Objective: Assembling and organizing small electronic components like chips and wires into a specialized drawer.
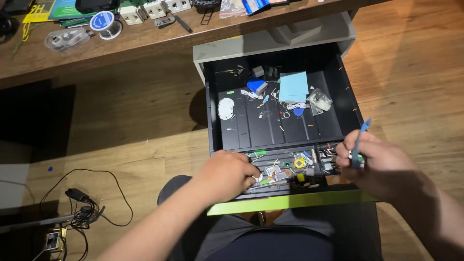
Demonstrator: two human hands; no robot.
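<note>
— What takes up most of the view?

— A wooden floor [135, 125], and along the top edge a brown tabletop [159, 41] with a roll of wire [107, 24], a clear plastic packet [65, 38] and some white blocks [154, 9] on it. Below it a black drawer [282, 121] stands pulled out, with a bright green front edge [290, 202] nearest the person.

— And inside the drawer?

— The back part holds a light blue square pad [294, 86], a white round disc [225, 108], a small blue and white box [257, 86] and a clear bag [319, 99]. The front strip is a tray [290, 169] crowded with tiny parts, too small to tell apart.

— Where are the hands?

— Well apart, one at each end of that front tray. The left hand [227, 175] rests knuckles up on the tray's left part, fingers curled down among the small parts; a small white piece [257, 178] shows at its fingertips, though I cannot tell whether it is pinched or only touched. The right hand [374, 162] is closed around a thin blue plastic stick [360, 140], which stands nearly upright, its top poking above the fingers, just over the drawer's right front corner.

— Anything on the floor?

— A black cable [92, 193] loops at the lower left, running to a plug.
</note>
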